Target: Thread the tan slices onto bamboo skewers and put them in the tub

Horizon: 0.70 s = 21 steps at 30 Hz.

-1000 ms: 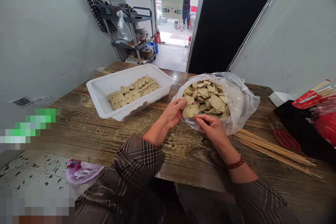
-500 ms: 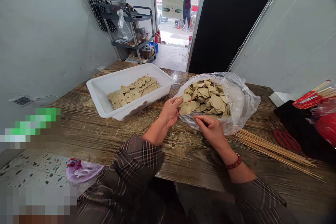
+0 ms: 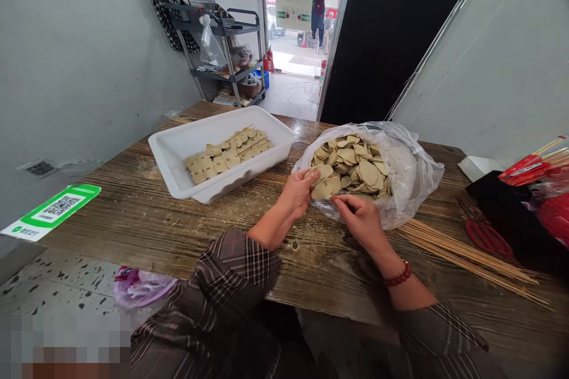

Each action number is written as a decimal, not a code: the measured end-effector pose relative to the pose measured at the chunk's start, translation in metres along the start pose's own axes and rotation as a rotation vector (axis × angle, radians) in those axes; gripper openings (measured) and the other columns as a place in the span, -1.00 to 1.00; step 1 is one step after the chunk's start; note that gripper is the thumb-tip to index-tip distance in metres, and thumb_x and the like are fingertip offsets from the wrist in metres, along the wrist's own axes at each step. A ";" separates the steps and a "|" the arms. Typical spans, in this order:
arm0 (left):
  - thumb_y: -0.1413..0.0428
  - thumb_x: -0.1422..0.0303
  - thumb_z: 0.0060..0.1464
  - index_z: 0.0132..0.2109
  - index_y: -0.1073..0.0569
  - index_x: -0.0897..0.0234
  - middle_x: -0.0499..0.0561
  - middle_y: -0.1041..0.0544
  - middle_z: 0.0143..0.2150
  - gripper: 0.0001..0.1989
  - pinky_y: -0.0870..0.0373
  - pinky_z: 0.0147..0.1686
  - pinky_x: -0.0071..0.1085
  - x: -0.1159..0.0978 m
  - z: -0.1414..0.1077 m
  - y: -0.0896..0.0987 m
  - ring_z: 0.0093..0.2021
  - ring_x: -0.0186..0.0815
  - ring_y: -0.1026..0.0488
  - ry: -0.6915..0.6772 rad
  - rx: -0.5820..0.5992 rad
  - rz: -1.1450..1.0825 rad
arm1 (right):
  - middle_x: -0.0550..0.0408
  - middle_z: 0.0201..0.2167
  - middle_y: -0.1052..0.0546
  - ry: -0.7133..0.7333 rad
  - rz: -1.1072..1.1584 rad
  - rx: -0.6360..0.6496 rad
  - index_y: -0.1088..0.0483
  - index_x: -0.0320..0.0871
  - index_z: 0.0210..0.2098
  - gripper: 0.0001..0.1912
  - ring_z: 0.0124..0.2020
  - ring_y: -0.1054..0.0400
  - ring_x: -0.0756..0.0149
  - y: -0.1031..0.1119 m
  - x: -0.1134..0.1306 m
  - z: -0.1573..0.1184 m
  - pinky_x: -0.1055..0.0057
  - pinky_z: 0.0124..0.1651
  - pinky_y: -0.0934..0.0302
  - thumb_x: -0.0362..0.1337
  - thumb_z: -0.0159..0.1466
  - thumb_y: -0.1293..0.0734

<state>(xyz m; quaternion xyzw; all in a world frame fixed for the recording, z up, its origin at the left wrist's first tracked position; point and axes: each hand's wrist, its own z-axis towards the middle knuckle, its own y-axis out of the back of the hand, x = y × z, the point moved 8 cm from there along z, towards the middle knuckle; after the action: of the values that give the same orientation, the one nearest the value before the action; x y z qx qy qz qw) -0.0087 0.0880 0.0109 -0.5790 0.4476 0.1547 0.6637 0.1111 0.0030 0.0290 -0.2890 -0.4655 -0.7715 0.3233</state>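
Flat beige slices [image 3: 325, 188], oval and thin, are pinched between the thumb and fingers of my left hand [image 3: 299, 192]. My right hand [image 3: 359, 217] grips the end of a thin wooden skewer that runs into these slices; only a tiny part of the skewer shows. Just behind both hands lies an open clear plastic bag [image 3: 411, 174] heaped with loose slices [image 3: 368, 172] of the same kind. To the left, a white tray [image 3: 171, 172] holds skewered slices [image 3: 222, 159] laid side by side along its bottom.
Bare skewers [image 3: 471, 254] lie right of my right hand. Beyond them are red-handled scissors [image 3: 486, 237] and a black holder [image 3: 489, 192] with red-wrapped sticks. A green QR-code card [image 3: 53, 211] is at the table's left edge. A grey cart [image 3: 222, 29] stands behind.
The slices have shifted slightly right with my left hand. My right hand is closer to them, and less of the skewer shows between hand and slices.
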 end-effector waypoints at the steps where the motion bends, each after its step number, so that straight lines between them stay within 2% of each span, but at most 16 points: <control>1: -0.37 0.27 -0.23 -0.28 -0.56 0.41 0.14 -0.63 -0.33 -0.65 -0.50 -0.22 -0.36 0.002 -0.001 -0.001 -0.22 -0.17 -0.58 0.005 0.006 0.003 | 0.03 -0.42 -0.63 -0.010 -0.006 0.000 -0.57 -0.16 -0.36 -0.73 -0.40 -0.47 0.23 0.000 -0.001 0.000 0.37 -0.31 -0.25 -0.16 0.26 -0.28; 5: -0.37 0.26 -0.21 -0.28 -0.55 0.41 0.12 -0.63 -0.34 -0.65 -0.49 -0.30 -0.41 0.007 -0.002 -0.005 -0.27 -0.20 -0.58 0.026 0.016 0.015 | 0.05 -0.49 -0.58 -0.037 -0.010 0.015 -0.54 -0.19 -0.40 -0.70 -0.47 -0.41 0.28 -0.001 -0.002 0.001 0.42 -0.41 -0.17 -0.14 0.26 -0.27; 10: -0.33 0.23 -0.12 -0.22 -0.52 0.38 0.08 -0.61 -0.33 -0.65 -0.46 -0.36 -0.45 0.002 0.000 -0.001 -0.40 -0.33 -0.54 0.045 0.008 0.075 | 0.09 -0.53 -0.54 -0.027 0.006 -0.014 -0.53 -0.19 -0.42 -0.70 -0.50 -0.35 0.34 0.009 0.002 0.005 0.44 -0.41 -0.14 -0.13 0.25 -0.28; 12: -0.29 0.23 -0.06 -0.18 -0.50 0.36 0.07 -0.61 -0.30 -0.66 -0.46 -0.32 -0.44 -0.007 0.003 0.005 -0.38 -0.35 -0.55 0.003 -0.023 0.122 | 0.12 -0.56 -0.51 -0.058 0.037 -0.071 -0.53 -0.20 -0.42 -0.69 -0.52 -0.30 0.36 0.020 -0.002 0.008 0.45 -0.43 -0.11 -0.11 0.24 -0.28; 14: -0.24 0.22 0.01 -0.16 -0.48 0.35 0.07 -0.60 -0.27 -0.69 -0.47 -0.25 -0.39 -0.019 0.006 0.012 -0.34 -0.33 -0.55 -0.100 -0.062 0.210 | 0.16 -0.60 -0.44 -0.120 0.088 -0.166 -0.53 -0.20 -0.40 -0.68 -0.56 -0.24 0.40 0.035 -0.012 0.010 0.46 -0.48 -0.06 -0.08 0.23 -0.29; 16: -0.18 0.24 0.07 -0.16 -0.48 0.34 0.07 -0.60 -0.28 -0.74 -0.45 -0.23 -0.38 -0.028 0.009 0.017 -0.32 -0.33 -0.53 -0.214 -0.099 0.377 | 0.19 -0.64 -0.39 -0.193 0.172 -0.277 -0.54 -0.21 -0.37 -0.66 -0.60 -0.17 0.43 0.048 -0.025 0.011 0.47 -0.52 -0.03 -0.04 0.21 -0.31; 18: -0.15 0.30 0.08 -0.20 -0.51 0.32 0.06 -0.59 -0.27 -0.81 -0.42 -0.19 -0.36 -0.034 0.010 0.015 -0.28 -0.30 -0.51 -0.338 -0.117 0.655 | 0.20 -0.65 -0.37 -0.259 0.270 -0.357 -0.54 -0.23 -0.34 -0.63 -0.64 -0.12 0.45 0.054 -0.037 0.012 0.48 -0.57 -0.01 -0.02 0.18 -0.33; 21: -0.11 0.39 0.08 -0.22 -0.55 0.27 0.08 -0.59 -0.20 -0.86 -0.36 -0.07 -0.30 -0.031 0.011 -0.003 -0.16 -0.22 -0.47 -0.502 -0.065 1.184 | 0.22 -0.67 -0.35 -0.310 0.372 -0.384 -0.53 -0.23 -0.34 -0.61 -0.67 -0.08 0.46 0.053 -0.045 0.014 0.48 -0.61 0.03 0.01 0.14 -0.35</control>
<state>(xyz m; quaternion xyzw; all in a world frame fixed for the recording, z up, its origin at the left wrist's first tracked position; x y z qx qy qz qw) -0.0188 0.1072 0.0359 -0.1996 0.5175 0.6392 0.5327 0.1820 0.0075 0.0289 -0.5392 -0.2940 -0.7197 0.3237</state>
